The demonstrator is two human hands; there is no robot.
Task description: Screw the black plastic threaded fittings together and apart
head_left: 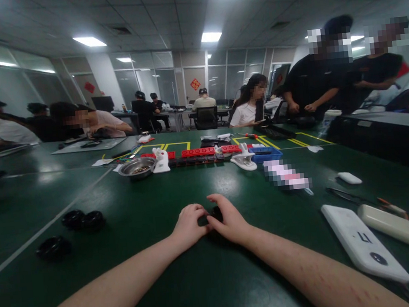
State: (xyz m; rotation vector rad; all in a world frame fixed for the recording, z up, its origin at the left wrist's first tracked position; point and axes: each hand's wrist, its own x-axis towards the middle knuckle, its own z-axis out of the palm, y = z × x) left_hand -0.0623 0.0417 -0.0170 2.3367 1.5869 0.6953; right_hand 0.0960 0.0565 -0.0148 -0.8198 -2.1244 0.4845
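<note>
My left hand and my right hand meet over the middle of the green table. Between them is a small black part, mostly covered by the fingers, so its exact kind cannot be made out. The left fingers curl against it from one side. On the other side, the right thumb and fingers close round it, with the index finger raised. Off to the left lie a pair of black, rounded, ring-like parts side by side, and a single similar black part nearer to me.
Ahead stand a metal bowl of small pieces, two white clips, a row of red blocks and a blue tray. To the right lie a white device and a cream device. Several people sit or stand beyond.
</note>
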